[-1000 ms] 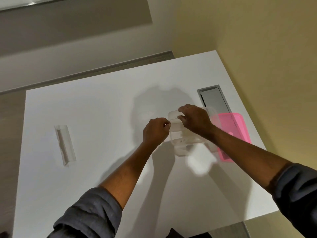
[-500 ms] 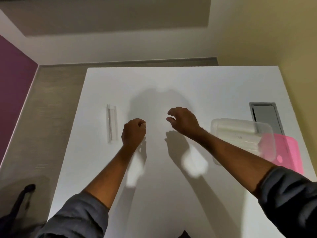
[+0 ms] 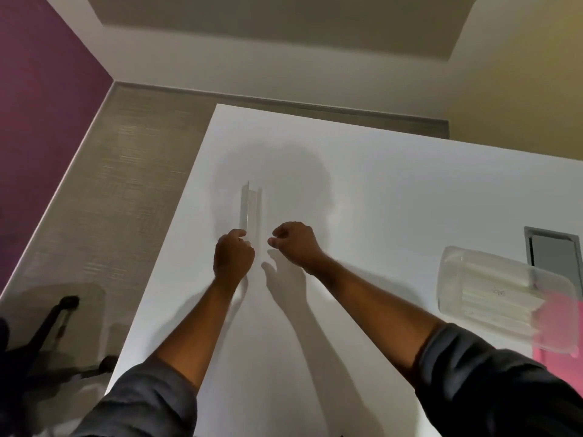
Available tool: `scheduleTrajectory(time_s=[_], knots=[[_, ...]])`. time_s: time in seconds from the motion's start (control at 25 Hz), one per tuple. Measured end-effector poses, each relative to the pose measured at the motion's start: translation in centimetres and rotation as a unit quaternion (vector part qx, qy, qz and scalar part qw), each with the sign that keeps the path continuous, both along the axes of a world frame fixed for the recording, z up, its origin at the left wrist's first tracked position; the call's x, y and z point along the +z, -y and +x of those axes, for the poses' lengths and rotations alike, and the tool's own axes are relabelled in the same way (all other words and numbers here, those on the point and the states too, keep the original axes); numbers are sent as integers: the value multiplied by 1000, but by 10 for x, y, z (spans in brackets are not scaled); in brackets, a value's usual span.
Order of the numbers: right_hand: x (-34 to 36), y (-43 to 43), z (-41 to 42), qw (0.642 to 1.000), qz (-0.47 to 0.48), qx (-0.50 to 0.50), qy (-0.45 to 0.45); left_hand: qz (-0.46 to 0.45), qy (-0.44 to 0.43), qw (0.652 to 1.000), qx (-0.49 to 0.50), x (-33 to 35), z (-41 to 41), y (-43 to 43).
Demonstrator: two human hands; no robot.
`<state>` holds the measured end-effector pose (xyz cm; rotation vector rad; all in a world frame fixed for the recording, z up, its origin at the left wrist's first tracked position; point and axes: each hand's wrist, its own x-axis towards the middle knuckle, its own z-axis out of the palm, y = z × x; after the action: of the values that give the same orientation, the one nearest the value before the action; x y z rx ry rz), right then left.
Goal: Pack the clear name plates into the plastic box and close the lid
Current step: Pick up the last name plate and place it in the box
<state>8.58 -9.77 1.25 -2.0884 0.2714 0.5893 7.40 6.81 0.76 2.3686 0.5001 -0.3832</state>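
Observation:
One clear name plate (image 3: 251, 209) lies lengthwise on the white table (image 3: 394, 190), left of centre. My left hand (image 3: 233, 257) is curled at the plate's near left corner, fingertips against its edge; whether it grips the plate is unclear. My right hand (image 3: 291, 244) hovers just right of the plate's near end, fingers loosely bent and apart, holding nothing. The clear plastic box (image 3: 485, 288) stands at the right edge of the view with clear plates inside. Its pink lid (image 3: 564, 335) lies partly under and beyond it.
A grey cable hatch (image 3: 552, 247) is set into the table behind the box. The table's left edge runs close to the name plate, with textured floor beyond. A black chair base (image 3: 53, 323) stands on the floor at lower left.
Both hands left the box and moved left across the table to the lone name plate. The view swung left, so the box now sits at the right edge.

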Motion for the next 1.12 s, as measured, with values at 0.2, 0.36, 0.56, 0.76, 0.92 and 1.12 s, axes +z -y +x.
scheduleTrajectory(time_s=[0.2,0.36,0.56,0.76,0.92,1.12], knots=[[-19,-50,8,996,60,-44,-44,-25,-15,1000,11,-19,4,-17],[-37,-73,13,993,50,-77,-67,-39,-10,999,32,-27,5,-26],[-45,-78,13,994,24,-92,-56,-71,-18,995,72,-31,10,-26],[-46,-78,11,995,-17,-87,-46,-121,-33,984,127,-34,12,-22],[-46,-72,11,995,-60,-67,-46,-174,-58,970,160,-37,15,-17],[-47,-56,11,991,-123,-25,-39,-242,-100,947,185,-41,13,-10]])
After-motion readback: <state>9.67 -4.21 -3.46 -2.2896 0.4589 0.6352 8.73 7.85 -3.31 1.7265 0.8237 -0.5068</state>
